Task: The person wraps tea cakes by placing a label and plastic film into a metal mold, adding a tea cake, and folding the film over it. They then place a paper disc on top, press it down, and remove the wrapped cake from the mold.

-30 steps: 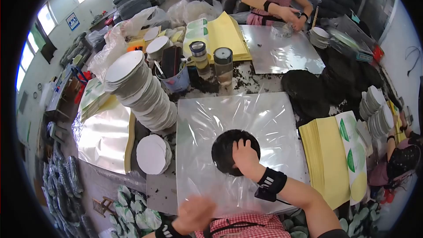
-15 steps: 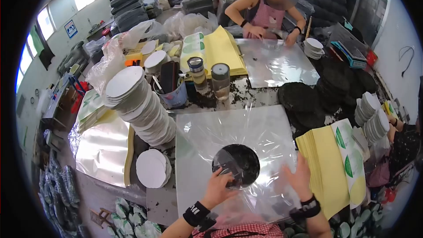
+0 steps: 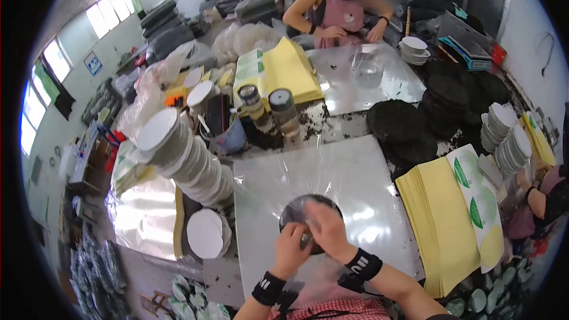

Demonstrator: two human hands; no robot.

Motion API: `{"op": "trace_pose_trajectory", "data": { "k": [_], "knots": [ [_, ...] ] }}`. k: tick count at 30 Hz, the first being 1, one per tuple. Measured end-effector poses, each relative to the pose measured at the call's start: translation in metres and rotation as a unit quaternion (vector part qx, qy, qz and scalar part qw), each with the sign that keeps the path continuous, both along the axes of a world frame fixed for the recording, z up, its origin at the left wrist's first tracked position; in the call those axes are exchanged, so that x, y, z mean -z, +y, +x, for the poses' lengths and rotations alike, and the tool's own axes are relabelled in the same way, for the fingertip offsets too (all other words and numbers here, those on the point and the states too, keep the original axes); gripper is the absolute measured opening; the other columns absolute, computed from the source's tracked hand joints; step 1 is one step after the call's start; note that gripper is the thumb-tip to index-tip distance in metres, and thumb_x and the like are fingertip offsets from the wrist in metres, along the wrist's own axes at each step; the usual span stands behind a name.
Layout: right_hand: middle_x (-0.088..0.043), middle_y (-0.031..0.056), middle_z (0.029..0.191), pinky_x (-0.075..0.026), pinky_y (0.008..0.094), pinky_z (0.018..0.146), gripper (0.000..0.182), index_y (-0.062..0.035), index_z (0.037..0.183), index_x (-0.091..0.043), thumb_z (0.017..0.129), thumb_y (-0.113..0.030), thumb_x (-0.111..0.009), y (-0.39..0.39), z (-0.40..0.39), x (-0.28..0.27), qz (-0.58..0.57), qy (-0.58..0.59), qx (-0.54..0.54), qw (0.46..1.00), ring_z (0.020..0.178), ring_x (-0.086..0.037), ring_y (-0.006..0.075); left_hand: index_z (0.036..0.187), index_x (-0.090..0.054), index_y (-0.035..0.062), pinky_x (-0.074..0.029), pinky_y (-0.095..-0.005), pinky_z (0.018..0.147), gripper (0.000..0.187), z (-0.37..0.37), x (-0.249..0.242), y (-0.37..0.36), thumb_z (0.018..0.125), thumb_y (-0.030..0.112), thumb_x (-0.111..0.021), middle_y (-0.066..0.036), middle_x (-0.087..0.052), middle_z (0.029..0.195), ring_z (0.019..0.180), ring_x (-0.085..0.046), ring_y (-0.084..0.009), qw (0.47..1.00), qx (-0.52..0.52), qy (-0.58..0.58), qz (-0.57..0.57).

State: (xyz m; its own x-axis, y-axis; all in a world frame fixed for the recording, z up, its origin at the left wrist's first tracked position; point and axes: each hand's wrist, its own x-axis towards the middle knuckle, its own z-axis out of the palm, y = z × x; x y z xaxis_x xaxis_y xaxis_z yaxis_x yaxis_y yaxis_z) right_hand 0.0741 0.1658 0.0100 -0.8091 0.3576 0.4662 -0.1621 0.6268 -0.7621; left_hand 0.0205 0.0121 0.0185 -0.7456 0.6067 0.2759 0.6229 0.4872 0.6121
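My left hand and right hand both grip the dark round cake under clear film on the desk. White discs stack left, yellow paper right; a co-worker sits opposite in a cluttered workshop.

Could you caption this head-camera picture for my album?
Both hands, left and right, fold clear film over a dark round cake.

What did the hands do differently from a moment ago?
Half a second ago the right hand lay out on the clear film, near the yellow sheets. It has moved left and now meets the left hand over the dark round cake, both gathering film on it. The white disc stack and the two jars stayed put.
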Motion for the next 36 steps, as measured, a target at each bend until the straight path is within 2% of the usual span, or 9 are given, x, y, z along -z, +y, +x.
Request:
{"op": "trace_pose_trajectory", "data": {
  "k": [5,11,13,16,19,23,27,31,36],
  "knots": [
    [-0.066,0.0130,0.118,-0.053,0.0416,0.088,0.043,-0.0054,0.125,-0.063,0.082,0.001,-0.061,-0.005,-0.006,-0.010,0.145,-0.134,-0.004,0.980,0.104,-0.066,0.0318,0.132,-0.051,0.0004,-0.040,-0.0446,0.108,0.055,-0.020,0.000,-0.006,0.082,0.012,-0.071,-0.020,-0.058,0.125,0.120,-0.054,-0.0387,0.880,-0.118,-0.213,0.407],
    [-0.064,0.0145,0.120,-0.052,0.0437,0.096,0.038,-0.0057,0.116,-0.064,0.080,-0.014,-0.070,0.050,0.013,-0.003,0.082,0.111,-0.095,0.986,0.113,-0.061,0.0396,0.133,-0.051,0.0003,-0.038,-0.0493,0.110,0.060,-0.006,0.007,0.021,0.085,0.027,-0.076,-0.017,-0.058,0.130,0.122,-0.054,-0.0392,0.990,0.103,0.038,0.091],
    [-0.066,0.0141,0.119,-0.051,0.0397,0.096,0.034,-0.0061,0.115,-0.065,0.082,-0.014,-0.068,0.050,0.000,0.012,-0.225,0.086,0.153,0.958,0.115,-0.062,0.0350,0.135,-0.050,0.0005,-0.042,-0.0478,0.106,0.072,-0.008,0.012,0.023,0.079,0.034,-0.082,-0.017,-0.061,0.128,0.120,-0.056,-0.0363,0.995,0.078,0.005,0.059],
    [-0.069,0.0137,0.112,-0.050,0.0363,0.094,0.028,-0.0038,0.116,-0.065,0.090,-0.015,-0.059,0.052,-0.054,-0.005,-0.490,0.110,0.038,0.864,0.111,-0.064,0.0269,0.137,-0.048,0.0002,-0.044,-0.0467,0.102,0.087,0.000,0.000,0.026,0.072,0.042,-0.087,-0.018,-0.059,0.126,0.120,-0.056,-0.0323,0.967,0.021,-0.187,0.172],
    [-0.068,0.0128,0.109,-0.051,0.0341,0.092,0.026,0.0000,0.114,-0.064,0.096,-0.014,-0.050,0.042,-0.029,-0.039,-0.015,0.105,-0.251,0.962,0.106,-0.064,0.0209,0.135,-0.049,0.0012,-0.044,-0.0471,0.099,0.082,-0.011,0.023,0.022,0.074,0.043,-0.086,-0.018,-0.055,0.123,0.120,-0.053,-0.0331,0.879,0.011,-0.239,0.413],
    [-0.070,0.0106,0.100,-0.052,0.0337,0.088,0.021,0.0003,0.105,-0.065,0.093,-0.014,-0.055,0.041,-0.007,0.027,-0.578,0.142,-0.139,0.791,0.094,-0.067,0.0210,0.118,-0.063,0.0046,-0.042,-0.0439,0.101,0.044,-0.016,0.041,0.006,0.080,0.024,-0.076,-0.017,-0.050,0.125,0.118,-0.052,-0.0351,0.974,0.075,-0.047,0.209],
    [-0.067,0.0131,0.104,-0.052,0.0371,0.086,0.014,-0.0037,0.100,-0.070,0.086,-0.009,-0.068,-0.004,0.009,-0.027,-0.068,0.009,-0.061,0.996,0.098,-0.063,0.0325,0.098,-0.068,0.0039,-0.045,-0.0433,0.096,0.024,-0.001,0.025,0.026,0.075,0.010,-0.073,-0.021,-0.054,0.123,0.115,-0.052,-0.0375,0.996,-0.014,0.045,0.071],
    [-0.068,0.0110,0.104,-0.052,0.0402,0.083,0.019,-0.0040,0.100,-0.070,0.082,-0.006,-0.068,0.012,0.018,-0.026,0.054,-0.050,-0.065,0.995,0.095,-0.061,0.0321,0.117,-0.057,-0.0032,-0.043,-0.0466,0.103,0.040,0.009,0.000,0.030,0.080,0.007,-0.067,-0.021,-0.053,0.125,0.121,-0.049,-0.0424,0.975,-0.074,-0.042,0.203],
    [-0.070,0.0097,0.098,-0.053,0.0403,0.077,0.019,-0.0041,0.093,-0.071,0.074,0.000,-0.070,0.020,0.010,0.014,0.125,-0.124,-0.083,0.981,0.090,-0.064,0.0322,0.142,-0.044,-0.0089,-0.029,-0.0463,0.118,0.070,0.002,0.001,0.019,0.085,0.025,-0.066,-0.024,-0.038,0.154,0.144,-0.036,-0.0343,0.977,0.142,0.072,-0.144]
  ]
}}
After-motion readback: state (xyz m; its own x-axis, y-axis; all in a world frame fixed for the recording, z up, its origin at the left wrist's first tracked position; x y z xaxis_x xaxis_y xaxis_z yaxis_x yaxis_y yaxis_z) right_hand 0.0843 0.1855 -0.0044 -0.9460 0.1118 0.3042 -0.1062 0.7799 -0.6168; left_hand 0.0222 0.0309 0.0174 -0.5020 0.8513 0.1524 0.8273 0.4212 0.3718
